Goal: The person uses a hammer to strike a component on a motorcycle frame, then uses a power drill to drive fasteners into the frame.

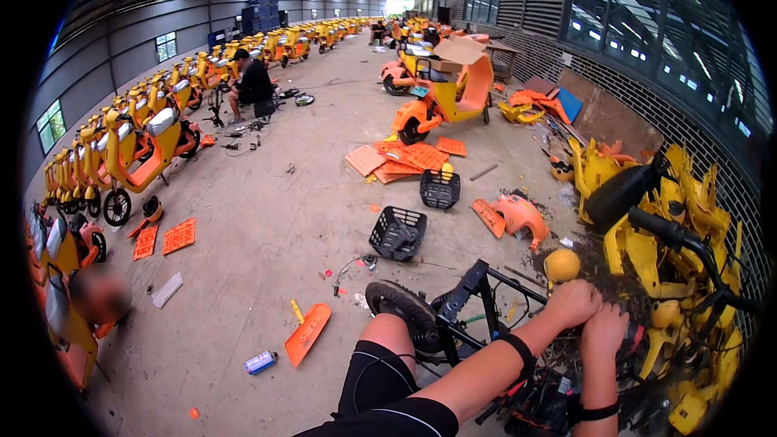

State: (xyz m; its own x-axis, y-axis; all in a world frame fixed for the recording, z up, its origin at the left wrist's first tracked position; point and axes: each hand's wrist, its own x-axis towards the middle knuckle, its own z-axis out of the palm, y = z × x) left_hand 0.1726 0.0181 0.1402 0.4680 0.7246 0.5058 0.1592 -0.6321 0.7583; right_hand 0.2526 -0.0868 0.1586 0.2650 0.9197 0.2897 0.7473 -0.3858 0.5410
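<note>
My left hand [573,304] and my right hand [607,328] are side by side at the lower right, above a stripped black scooter frame [477,285]. Both have curled, closed fingers. Whatever they grip is hidden behind the knuckles. The frame's black wheel [396,304] lies by my knee, left of the hands. Just beyond my left hand sits a round yellow part [562,265]. Wires and dark parts [558,384] crowd the space beneath my forearms. A black handlebar [688,241] sticks out to the right of my hands.
Yellow body panels [627,235] pile up along the right wall. Black baskets [398,233], orange panels [405,156] and a blue-labelled can [261,362] lie on the floor. Ahead stands a yellow-orange scooter [445,97]. A person [252,85] sits near the scooter rows [150,133] at left.
</note>
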